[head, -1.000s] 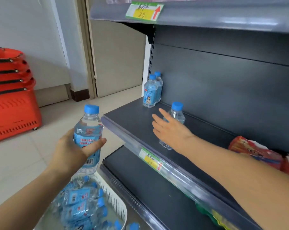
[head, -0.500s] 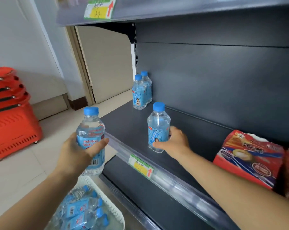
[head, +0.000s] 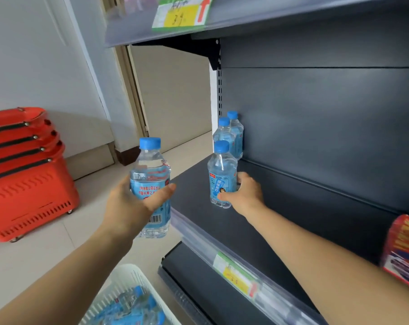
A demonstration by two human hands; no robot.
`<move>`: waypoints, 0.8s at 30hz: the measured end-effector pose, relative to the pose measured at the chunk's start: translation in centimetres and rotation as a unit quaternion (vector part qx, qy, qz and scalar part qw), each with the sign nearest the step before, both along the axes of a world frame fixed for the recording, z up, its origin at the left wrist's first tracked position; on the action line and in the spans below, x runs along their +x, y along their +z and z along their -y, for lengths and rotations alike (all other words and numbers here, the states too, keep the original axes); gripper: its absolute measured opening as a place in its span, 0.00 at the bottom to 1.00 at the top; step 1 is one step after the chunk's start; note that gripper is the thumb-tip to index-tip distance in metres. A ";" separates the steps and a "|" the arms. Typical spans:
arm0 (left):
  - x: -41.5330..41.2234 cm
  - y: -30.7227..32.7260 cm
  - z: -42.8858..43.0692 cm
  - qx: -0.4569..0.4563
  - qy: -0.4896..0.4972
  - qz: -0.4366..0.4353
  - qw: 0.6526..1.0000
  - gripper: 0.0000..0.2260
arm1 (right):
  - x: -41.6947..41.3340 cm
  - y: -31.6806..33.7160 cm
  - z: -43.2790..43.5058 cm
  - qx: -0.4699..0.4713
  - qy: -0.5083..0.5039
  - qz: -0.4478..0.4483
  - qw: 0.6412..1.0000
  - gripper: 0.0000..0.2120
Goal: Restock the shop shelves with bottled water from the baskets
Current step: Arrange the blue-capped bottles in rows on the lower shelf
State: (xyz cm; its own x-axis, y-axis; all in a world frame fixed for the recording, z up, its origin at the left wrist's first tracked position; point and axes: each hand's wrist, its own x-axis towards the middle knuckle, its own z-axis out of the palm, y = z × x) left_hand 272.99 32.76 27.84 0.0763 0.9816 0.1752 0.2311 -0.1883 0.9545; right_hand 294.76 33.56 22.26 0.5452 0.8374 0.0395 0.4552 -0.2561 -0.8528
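The left arm was stretched forward, and the left hand (head: pixel 130 207) was wrapped, thumb in front, round an upright bottle (head: pixel 150 170). The right arm was extended further, and the right hand (head: pixel 247 195) was curled round a second bottle (head: pixel 222 177) low down.

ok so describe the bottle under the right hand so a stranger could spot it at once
Find the dark grey middle shelf. At its left end a pair of blue-capped water bottles sits in the back corner. The bottle you want stands alone in front of them, gripped low by the right hand; the left hand holds a fourth bottle off the shelf.
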 end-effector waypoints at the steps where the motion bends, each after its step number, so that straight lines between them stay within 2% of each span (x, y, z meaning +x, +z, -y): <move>1: -0.1 -0.1 -0.8 0.002 0.000 0.002 1.000 0.13 | -0.3 -0.1 -1.1 0.010 0.001 -0.001 1.000 0.26; 5: -0.5 -0.4 -4.1 0.003 -0.002 0.008 1.000 0.15 | -0.6 -0.7 -5.3 0.040 -0.010 0.004 0.999 0.26; 10: -0.2 0.0 -7.5 0.006 -0.010 0.019 1.000 0.15 | -0.5 -1.8 -9.5 0.050 -0.073 -0.016 0.996 0.22; 17: 1.2 0.9 -9.7 0.011 -0.030 0.005 0.999 0.18 | -0.3 -2.5 -11.2 0.090 -0.122 0.012 0.988 0.23; 19: 1.5 1.1 -10.1 0.009 -0.034 0.006 0.999 0.20 | 0.0 -2.3 -10.7 0.108 -0.109 0.023 0.988 0.28; 21: 1.8 1.1 -10.4 0.009 -0.036 0.004 0.999 0.20 | 1.1 -1.9 -10.0 0.120 -0.089 0.004 0.989 0.39; 24: 2.1 0.9 -10.6 0.007 -0.035 0.005 0.999 0.20 | 3.0 -1.7 -10.0 0.059 -0.045 -0.022 0.997 0.58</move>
State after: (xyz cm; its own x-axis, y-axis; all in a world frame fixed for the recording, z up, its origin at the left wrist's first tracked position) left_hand 275.12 43.35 28.78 0.1428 0.9715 0.1893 0.2081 -0.2164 0.9539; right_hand 297.77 43.54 20.61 0.6210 0.7761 0.1094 0.3973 -0.1913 -0.8975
